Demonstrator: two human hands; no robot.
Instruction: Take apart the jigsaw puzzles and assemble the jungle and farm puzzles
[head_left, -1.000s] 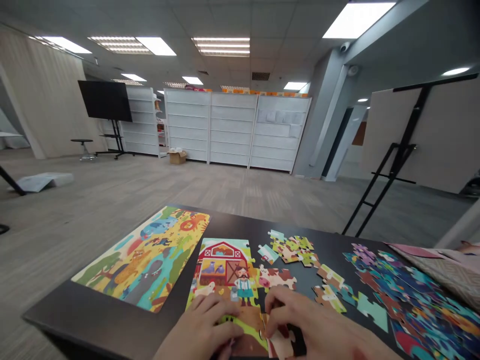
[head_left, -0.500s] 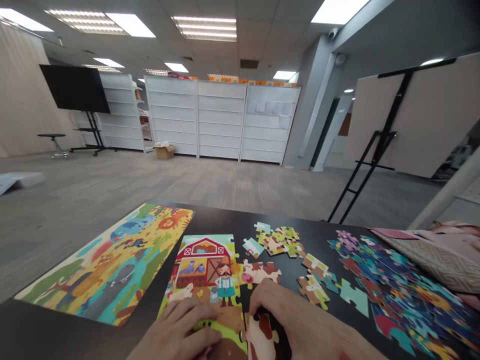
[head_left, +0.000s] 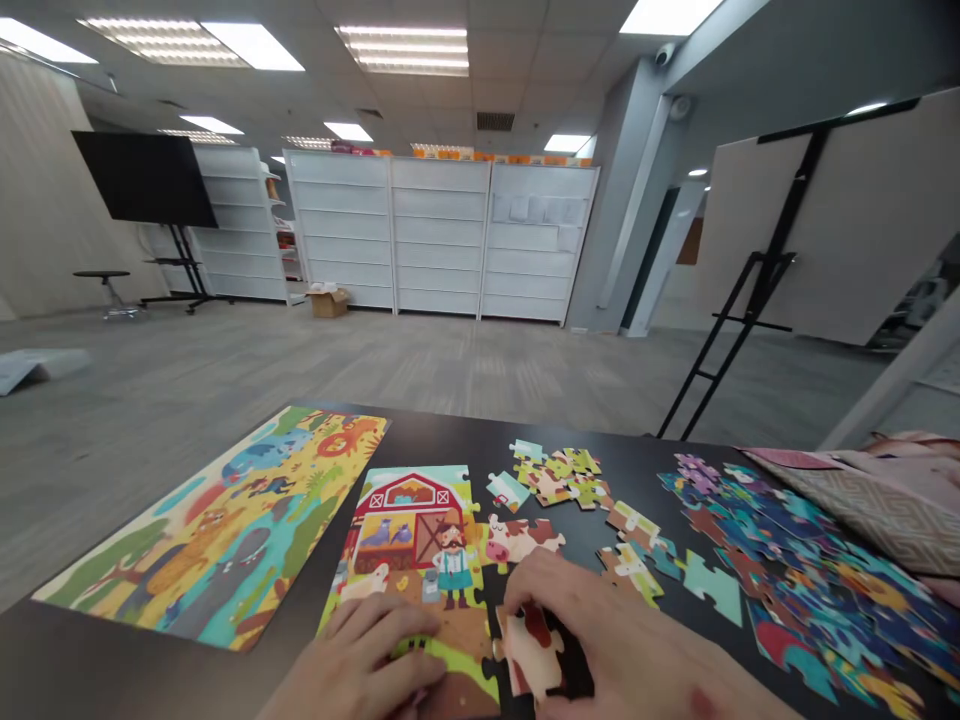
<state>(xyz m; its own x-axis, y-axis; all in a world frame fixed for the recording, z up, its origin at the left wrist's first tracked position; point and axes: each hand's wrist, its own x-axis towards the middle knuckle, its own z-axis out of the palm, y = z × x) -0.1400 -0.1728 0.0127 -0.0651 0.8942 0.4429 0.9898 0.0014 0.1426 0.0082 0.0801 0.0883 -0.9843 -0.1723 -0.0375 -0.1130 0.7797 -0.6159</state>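
A partly joined farm jigsaw puzzle, showing a red barn and a farmer, lies on the black table. My left hand rests on its lower left with fingers laid flat and slightly apart. In my right hand, bent fingers grip a brown-and-white puzzle piece beside the puzzle's right edge. A narrow dark gap shows between that piece and the puzzle. Just above my right fingers, a cow-face section touches the puzzle's right side. The thumb side of my right hand is partly cut off by the frame.
Loose green farm pieces lie beyond my right hand, with more brown and teal pieces beside it. A heap of dark-blue pieces and a patterned fabric item are at the right. An animal picture sheet lies left.
My right hand and the brown-and-white piece have shifted slightly right, widening the gap to the puzzle. My left hand stays in place on the puzzle.
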